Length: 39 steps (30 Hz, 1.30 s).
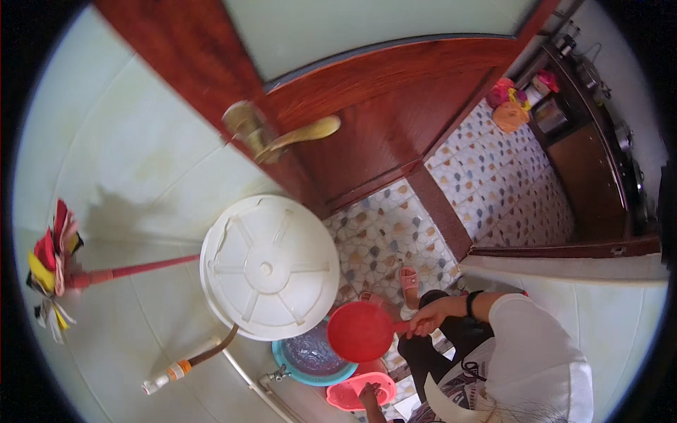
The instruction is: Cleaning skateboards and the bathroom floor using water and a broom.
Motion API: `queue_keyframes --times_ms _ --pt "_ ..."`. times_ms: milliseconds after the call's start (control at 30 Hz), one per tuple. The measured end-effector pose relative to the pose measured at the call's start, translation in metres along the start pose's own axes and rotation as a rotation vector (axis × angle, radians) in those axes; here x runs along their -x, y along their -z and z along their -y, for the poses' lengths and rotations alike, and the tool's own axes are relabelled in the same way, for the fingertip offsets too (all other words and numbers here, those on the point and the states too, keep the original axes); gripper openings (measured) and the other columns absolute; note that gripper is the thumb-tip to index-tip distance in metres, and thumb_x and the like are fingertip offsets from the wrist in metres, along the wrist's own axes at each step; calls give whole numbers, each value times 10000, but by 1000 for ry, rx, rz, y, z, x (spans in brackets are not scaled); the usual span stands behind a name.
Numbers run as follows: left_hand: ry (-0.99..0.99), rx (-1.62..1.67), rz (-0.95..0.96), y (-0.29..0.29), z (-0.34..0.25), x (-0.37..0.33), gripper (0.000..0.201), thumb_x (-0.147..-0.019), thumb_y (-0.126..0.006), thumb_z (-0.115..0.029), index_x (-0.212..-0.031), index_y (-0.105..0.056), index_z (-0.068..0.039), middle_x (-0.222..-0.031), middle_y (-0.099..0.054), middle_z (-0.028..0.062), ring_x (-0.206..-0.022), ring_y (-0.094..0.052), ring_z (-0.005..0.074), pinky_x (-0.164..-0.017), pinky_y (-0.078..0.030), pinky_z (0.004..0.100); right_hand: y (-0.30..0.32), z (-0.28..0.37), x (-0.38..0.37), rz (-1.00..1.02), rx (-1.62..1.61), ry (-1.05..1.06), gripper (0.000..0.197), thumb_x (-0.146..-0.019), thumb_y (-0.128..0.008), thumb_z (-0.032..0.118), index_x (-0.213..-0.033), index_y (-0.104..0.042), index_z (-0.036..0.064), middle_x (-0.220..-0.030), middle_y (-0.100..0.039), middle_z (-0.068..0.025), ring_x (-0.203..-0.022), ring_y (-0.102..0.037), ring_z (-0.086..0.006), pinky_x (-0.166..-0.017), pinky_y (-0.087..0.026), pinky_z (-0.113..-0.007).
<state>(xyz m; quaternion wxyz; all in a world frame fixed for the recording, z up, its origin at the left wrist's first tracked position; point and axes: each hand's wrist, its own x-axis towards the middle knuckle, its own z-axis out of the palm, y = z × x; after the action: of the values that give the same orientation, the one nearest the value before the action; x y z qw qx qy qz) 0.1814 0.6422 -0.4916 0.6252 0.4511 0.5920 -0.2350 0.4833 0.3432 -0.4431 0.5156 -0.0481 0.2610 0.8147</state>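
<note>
The right hand [430,319] has its grip pressed together round the short handle of a red scoop [360,331]; the scoop's round bowl lies just to the left of that grip, tilted so that its broad red face shows, and it hangs above the rim of a blue basin [310,366]; a dark band sits on the wrist just behind the hand, and a white sleeve covers the upper arm further right. The left hand [368,393] is lower, near the bottom edge; it touches a pink basket [356,393], but whether its grip is spread or pinching cannot be told, since only a small part of it shows. The blue basin lies left of the left hand and below-left of the right grip; its inside looks wet and purplish. Above-left of the scoop, touching the basin's far side in the view, stands a white bucket lid [269,266] with raised ribs. A brown hose [211,351] with a white and orange end runs off to the left of the basin. Just above the right grip a foot in a pink slipper [410,280] rests on the pebble-patterned floor [381,233]. Well above, a wooden door [367,120] with a brass handle [285,137] stands open; far to the left a mop [63,271] with a red pole leans on the pale tiled wall [127,148].
</note>
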Motion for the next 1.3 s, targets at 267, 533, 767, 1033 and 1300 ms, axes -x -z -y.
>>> queue_keyframes --times_ms 267,533,767,1033,1300 --pt "-137 -147 87 -57 -57 -9 253 -886 -477 -208 -877 -564 30 -732 -628 115 -665 -635 209 -542 -498 291 81 0 138 -574 -123 607 185 -805 -555 160 -662 -486 64 -503 -419 22 -391 -360 -59 -328 -258 -179" --pt "-167 -241 146 -106 -62 -29 241 -853 -506 -193 -814 -608 22 -726 -634 100 -673 -627 180 -551 -476 259 124 163 129 -1329 -82 1435 117 -731 -539 96 -627 -487 81 -431 -425 -41 -297 -371 -143 -279 -240 -256" --pt "-165 -354 117 -126 -54 -31 311 -842 -490 -222 -781 -649 38 -748 -653 119 -690 -630 174 -617 -501 275 192 176 149 -704 -514 1497 150 -764 -569 141 -658 -472 95 -488 -439 -13 -368 -393 -104 -312 -281 -215" --pt "-202 -485 118 -133 -61 -45 295 -841 -479 -206 -779 -641 33 -722 -646 106 -664 -618 153 -599 -494 268 180 51 216 -561 -445 1302 145 -784 -565 167 -697 -489 79 -552 -438 19 -419 -343 -56 -336 -254 -175" --pt "-251 -575 158 -143 -71 -50 298 -862 -493 -234 -747 -629 4 -654 -607 46 -583 -550 100 -522 -454 228 175 41 251 -1171 -63 1177 114 -752 -582 147 -760 -550 38 -561 -501 -36 -379 -431 -113 -327 -305 -224"
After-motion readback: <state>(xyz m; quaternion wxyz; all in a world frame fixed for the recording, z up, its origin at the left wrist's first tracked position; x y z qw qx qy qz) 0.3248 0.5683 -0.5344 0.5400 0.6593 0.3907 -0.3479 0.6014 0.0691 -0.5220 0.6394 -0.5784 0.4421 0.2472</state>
